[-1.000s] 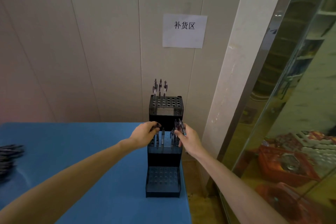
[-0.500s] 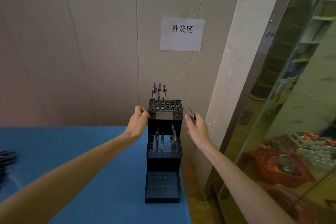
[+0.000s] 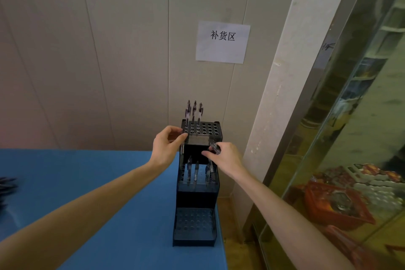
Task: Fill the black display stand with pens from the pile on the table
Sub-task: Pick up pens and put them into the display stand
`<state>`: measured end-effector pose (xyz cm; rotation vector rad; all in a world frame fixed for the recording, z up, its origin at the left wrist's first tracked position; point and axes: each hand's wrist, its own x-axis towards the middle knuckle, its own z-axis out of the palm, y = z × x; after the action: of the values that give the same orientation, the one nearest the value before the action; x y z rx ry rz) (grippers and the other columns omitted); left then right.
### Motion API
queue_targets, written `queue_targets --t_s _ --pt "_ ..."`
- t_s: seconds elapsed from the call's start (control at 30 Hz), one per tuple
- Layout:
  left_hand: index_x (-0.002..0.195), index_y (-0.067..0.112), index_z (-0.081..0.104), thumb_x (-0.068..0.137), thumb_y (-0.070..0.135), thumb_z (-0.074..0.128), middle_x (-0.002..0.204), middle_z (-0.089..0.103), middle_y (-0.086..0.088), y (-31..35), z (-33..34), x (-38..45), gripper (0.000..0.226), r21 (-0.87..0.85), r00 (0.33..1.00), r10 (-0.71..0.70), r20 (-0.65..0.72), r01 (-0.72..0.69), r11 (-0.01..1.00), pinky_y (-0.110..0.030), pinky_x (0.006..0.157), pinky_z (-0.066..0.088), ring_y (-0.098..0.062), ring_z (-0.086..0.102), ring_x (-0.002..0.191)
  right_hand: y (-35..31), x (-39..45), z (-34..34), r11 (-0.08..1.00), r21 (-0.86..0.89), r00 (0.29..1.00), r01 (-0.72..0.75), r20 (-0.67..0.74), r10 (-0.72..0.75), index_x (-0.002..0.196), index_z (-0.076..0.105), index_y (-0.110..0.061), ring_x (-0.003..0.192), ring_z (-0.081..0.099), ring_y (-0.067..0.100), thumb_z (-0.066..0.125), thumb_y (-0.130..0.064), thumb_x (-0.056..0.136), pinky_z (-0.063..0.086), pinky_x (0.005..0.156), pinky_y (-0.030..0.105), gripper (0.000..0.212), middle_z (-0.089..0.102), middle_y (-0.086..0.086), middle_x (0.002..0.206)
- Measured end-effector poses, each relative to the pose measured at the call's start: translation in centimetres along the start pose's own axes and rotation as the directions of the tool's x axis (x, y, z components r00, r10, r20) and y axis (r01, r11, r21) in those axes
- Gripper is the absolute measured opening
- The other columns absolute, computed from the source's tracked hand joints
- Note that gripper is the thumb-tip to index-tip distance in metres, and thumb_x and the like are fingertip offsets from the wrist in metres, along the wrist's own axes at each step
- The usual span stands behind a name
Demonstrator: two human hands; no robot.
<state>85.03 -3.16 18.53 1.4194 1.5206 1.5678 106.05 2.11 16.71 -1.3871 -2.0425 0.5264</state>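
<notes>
The black three-tier display stand [image 3: 195, 195] stands at the right edge of the blue table [image 3: 109, 193]. Three pens [image 3: 194, 112] stand upright in the back-left holes of its top tier, and several pens [image 3: 196, 172] stand in the middle tier. The bottom tier holds none. My left hand [image 3: 167, 146] grips the top tier's left front corner. My right hand [image 3: 223, 156] is in front of the top tier at its right and holds pens [image 3: 214, 148] in curled fingers. A dark pile of pens [image 3: 7, 185] shows at the far left edge.
A panelled wall stands right behind the stand, with a paper sign [image 3: 222, 41] on it. A white pillar [image 3: 278, 94] and a glass panel [image 3: 355, 127] rise to the right of the table's edge. Orange crates [image 3: 335, 204] show behind the glass.
My right hand has come in from the stand's right side to the front of the top tier, still with its pens. My left hand stays at the top tier's left corner.
</notes>
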Motion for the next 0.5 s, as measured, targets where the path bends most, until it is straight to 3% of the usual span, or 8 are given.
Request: queue_targets --t_s 0.13,0.23,0.37,0.5 --pt "0.103 0.017 0.068 0.092 0.026 0.073 0.095 0.072 0.002 0.9 0.1 0.5 0.016 -0.011 1.0 0.018 -0.008 -0.018 1.0 -0.024 0.085 0.055 -0.013 0.068 0.09 0.0 0.2 0.0 0.998 -0.06 1.0 -0.001 0.006 0.001 0.063 0.056 -0.023 0.048 0.049 0.009 0.073 -0.036 0.092 0.032 0.046 0.021 0.036 0.054 -0.007 0.055" --pt "0.104 0.017 0.068 0.091 0.026 0.074 0.095 0.071 0.002 1.2 -0.2 0.5 0.017 -0.027 1.0 0.014 -0.013 -0.014 1.0 -0.024 0.084 0.055 -0.013 0.067 0.09 1.1 -0.6 -0.2 0.998 0.049 0.998 -0.032 -0.053 0.035 0.072 0.065 -0.016 0.051 0.052 0.01 0.073 -0.035 0.092 0.037 0.048 0.025 0.028 0.061 -0.001 0.06" --pt "0.102 0.018 0.068 0.09 0.025 0.075 0.095 0.072 0.001 1.1 -0.4 0.3 0.016 -0.016 1.0 0.013 -0.01 -0.013 1.0 -0.027 0.086 0.056 -0.016 0.068 0.091 2.1 -1.8 0.0 0.986 0.155 0.988 -0.053 -0.135 0.075 0.076 0.067 -0.02 0.055 0.056 0.012 0.073 -0.035 0.091 0.046 0.052 0.033 0.022 0.064 0.0 0.065" --pt "0.1 0.018 0.069 0.09 0.025 0.076 0.093 0.072 0.002 0.7 -0.4 -0.1 0.015 0.023 1.0 0.02 -0.009 -0.02 1.0 -0.026 0.085 0.057 -0.015 0.068 0.09 2.3 -2.8 0.2 0.993 0.119 0.997 -0.011 -0.072 0.019 0.078 0.068 -0.023 0.051 0.048 0.005 0.072 -0.037 0.093 0.037 0.051 0.025 0.02 0.057 -0.005 0.06"
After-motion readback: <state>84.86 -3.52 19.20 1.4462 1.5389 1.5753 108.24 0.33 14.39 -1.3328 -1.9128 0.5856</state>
